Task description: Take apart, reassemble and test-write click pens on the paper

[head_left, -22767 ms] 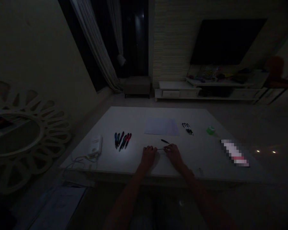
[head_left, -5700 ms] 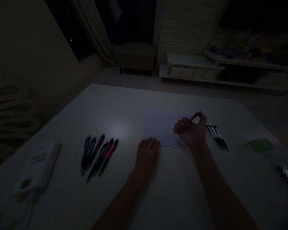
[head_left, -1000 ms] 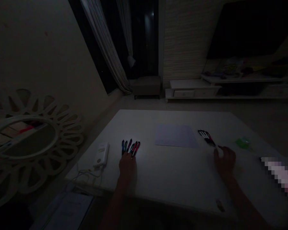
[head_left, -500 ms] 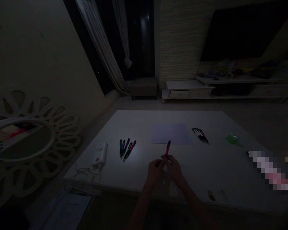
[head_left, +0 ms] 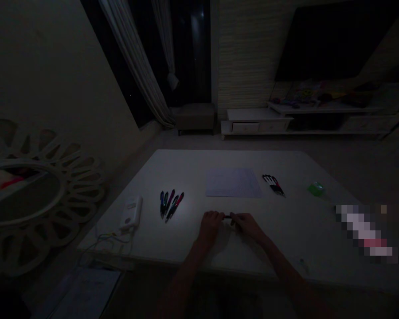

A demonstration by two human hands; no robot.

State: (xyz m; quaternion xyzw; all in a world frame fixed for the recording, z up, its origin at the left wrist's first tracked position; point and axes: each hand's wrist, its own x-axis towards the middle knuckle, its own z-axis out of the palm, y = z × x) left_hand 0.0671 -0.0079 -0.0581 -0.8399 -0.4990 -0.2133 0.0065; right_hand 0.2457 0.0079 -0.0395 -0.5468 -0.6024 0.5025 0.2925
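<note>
- The left hand (head_left: 210,223) is curled, with its fingers closed on one end of a dark pen (head_left: 228,217).
- The right hand (head_left: 248,226) pinches the other end, so the pen lies crosswise between the hands, over the table (head_left: 286,241) near its front edge. Fingers hide most of the barrel, and no print can be read.
- Left of the hands, colored pens (head_left: 171,206) lie close together, well apart from the left hand.
- Ahead of the hands lies a sheet of paper (head_left: 233,182). Any writing on it is too faint to read.
- Right of the sheet are black-and-silver pens (head_left: 273,184), then a small green object (head_left: 315,189).
- At the table's left edge, a white box (head_left: 131,212) trails cords (head_left: 106,243). Its label is too dim to read.
- On the right, a pixelated item (head_left: 364,232) is unreadable.
- Beyond the table stand a low white cabinet (head_left: 256,127) and a dark TV (head_left: 332,40). A sunburst mirror (head_left: 80,177) is at left.
</note>
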